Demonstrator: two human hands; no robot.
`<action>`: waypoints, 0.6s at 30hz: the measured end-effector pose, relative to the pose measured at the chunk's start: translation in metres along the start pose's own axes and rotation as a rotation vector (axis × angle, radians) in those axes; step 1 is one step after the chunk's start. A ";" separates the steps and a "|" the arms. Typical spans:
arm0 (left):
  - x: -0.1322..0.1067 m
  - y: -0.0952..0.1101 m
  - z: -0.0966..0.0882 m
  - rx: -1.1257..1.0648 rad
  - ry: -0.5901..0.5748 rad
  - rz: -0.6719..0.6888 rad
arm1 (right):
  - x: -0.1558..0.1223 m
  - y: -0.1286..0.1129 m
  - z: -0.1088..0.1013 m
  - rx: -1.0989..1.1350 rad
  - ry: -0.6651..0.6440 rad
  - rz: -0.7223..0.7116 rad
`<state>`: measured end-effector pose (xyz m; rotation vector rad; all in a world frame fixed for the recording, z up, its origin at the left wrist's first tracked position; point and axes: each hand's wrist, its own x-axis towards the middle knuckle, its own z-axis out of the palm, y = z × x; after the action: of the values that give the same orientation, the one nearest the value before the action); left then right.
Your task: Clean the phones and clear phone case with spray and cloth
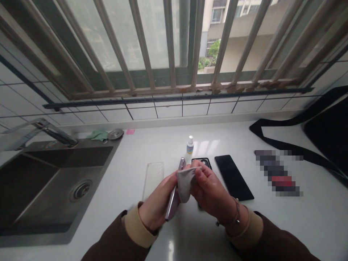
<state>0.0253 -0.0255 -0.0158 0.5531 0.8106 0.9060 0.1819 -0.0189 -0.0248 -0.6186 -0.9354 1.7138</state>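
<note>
My left hand [160,195] is closed round a slim phone [172,206] with a shiny edge, held tilted on its side above the counter. My right hand [210,186] pinches a small light-grey cloth [186,183], which hangs against the phone's face and covers part of it. Just behind my hands stands a small white spray bottle [190,145] with a coloured label. A dark phone case [207,162] lies partly hidden beneath my right hand. To the left of my left hand lies a clear phone case [154,174]; to the right rests a black phone [233,177], flat on the counter.
At the left is a steel sink [103,170] with a faucet [54,132]. A green cloth [98,135], a metal drain lid [115,134] and a pink piece [130,131] lie behind it. A black strap [274,143] and a blurred-out item [280,174] are at right. Window bars [170,43] rise behind the white counter [114,217].
</note>
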 end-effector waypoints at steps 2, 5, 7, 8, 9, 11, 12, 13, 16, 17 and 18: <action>0.001 -0.001 0.001 -0.096 0.042 -0.069 | -0.001 -0.003 -0.001 -0.096 -0.061 -0.063; 0.004 -0.001 0.001 -0.257 0.084 -0.098 | -0.002 -0.012 -0.002 -0.305 -0.210 -0.168; 0.007 0.000 -0.001 -0.283 0.096 -0.105 | -0.004 -0.017 -0.002 -0.463 -0.346 -0.205; 0.008 0.000 -0.002 -0.274 0.096 -0.120 | -0.004 -0.017 -0.002 -0.545 -0.411 -0.212; 0.009 0.000 -0.002 -0.258 0.090 -0.141 | -0.004 -0.016 -0.002 -0.631 -0.458 -0.219; 0.009 0.000 -0.003 -0.216 0.062 -0.180 | -0.004 -0.010 -0.003 -0.818 -0.482 -0.267; 0.008 0.000 -0.003 -0.203 0.039 -0.187 | -0.003 -0.006 -0.004 -0.915 -0.464 -0.309; 0.008 0.000 -0.003 -0.196 0.018 -0.181 | -0.003 -0.003 -0.004 -1.009 -0.429 -0.360; 0.006 -0.001 0.000 -0.216 -0.011 -0.129 | -0.001 0.002 -0.006 -1.212 -0.303 -0.466; 0.005 -0.001 0.000 -0.227 -0.009 -0.111 | -0.001 0.002 -0.006 -1.242 -0.262 -0.478; 0.005 -0.002 0.000 -0.233 -0.005 -0.095 | 0.000 0.001 -0.006 -1.255 -0.222 -0.489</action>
<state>0.0283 -0.0223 -0.0186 0.3107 0.7091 0.8963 0.1864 -0.0177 -0.0288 -0.8705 -2.1214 0.6071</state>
